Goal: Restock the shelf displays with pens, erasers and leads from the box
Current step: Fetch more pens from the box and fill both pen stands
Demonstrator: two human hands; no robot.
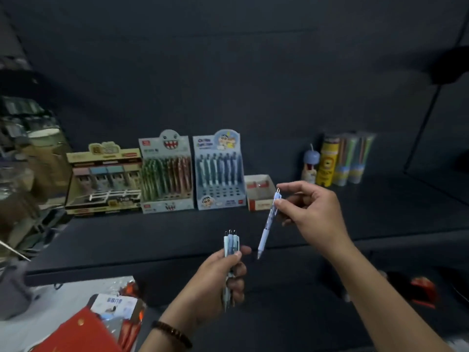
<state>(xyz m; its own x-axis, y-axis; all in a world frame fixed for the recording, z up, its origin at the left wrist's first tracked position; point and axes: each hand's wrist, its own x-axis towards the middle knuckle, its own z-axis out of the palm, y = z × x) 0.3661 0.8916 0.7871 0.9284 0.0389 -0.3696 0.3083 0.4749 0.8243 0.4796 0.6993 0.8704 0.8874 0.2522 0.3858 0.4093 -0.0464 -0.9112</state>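
Pen restocking in hand. Single pen [269, 219] pinched by right hand [312, 212]; pen bundle [231, 243] gripped by left hand [223, 273]. Next: insertion into free hole of blue display [219, 171] judged required.

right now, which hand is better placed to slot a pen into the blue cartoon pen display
Right. The right hand pinches a single light blue pen, close to the blue cardboard pen display with empty front holes. The left hand grips a bundle of bluish pens lower down, so it seems busy.
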